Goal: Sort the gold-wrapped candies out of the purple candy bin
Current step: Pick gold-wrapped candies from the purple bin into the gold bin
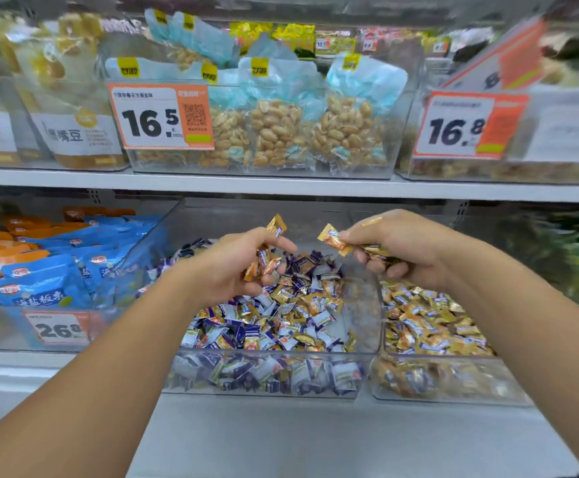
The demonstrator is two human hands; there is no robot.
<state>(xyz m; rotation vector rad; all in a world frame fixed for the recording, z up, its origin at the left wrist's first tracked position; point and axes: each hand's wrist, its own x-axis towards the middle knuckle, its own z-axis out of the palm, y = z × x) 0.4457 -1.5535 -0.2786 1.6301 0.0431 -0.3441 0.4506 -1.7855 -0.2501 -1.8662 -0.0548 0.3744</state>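
A clear bin (pixel 270 374) on the lower shelf holds purple-and-white wrapped candies (pixel 246 332) mixed with gold-wrapped candies (pixel 310 305). Above it, my left hand (pixel 236 267) grips several gold candies (pixel 263 265), one sticking up past my fingers. My right hand (pixel 401 250) hovers over the divide between this bin and the bin to the right; it pinches a gold candy (pixel 334 238) at the fingertips and holds more in the curled fingers. The right-hand clear bin (pixel 453 384) is full of gold-wrapped candies (pixel 432 326).
To the left stands a bin of blue and orange snack packets (pixel 43 270) with a 26.8 price tag (pixel 58 331). The upper shelf (pixel 281 186) carries clear bins of bagged peanuts (pixel 281 132) with price tags 16.5 and 16.8. A grey shelf ledge (pixel 315 443) runs in front.
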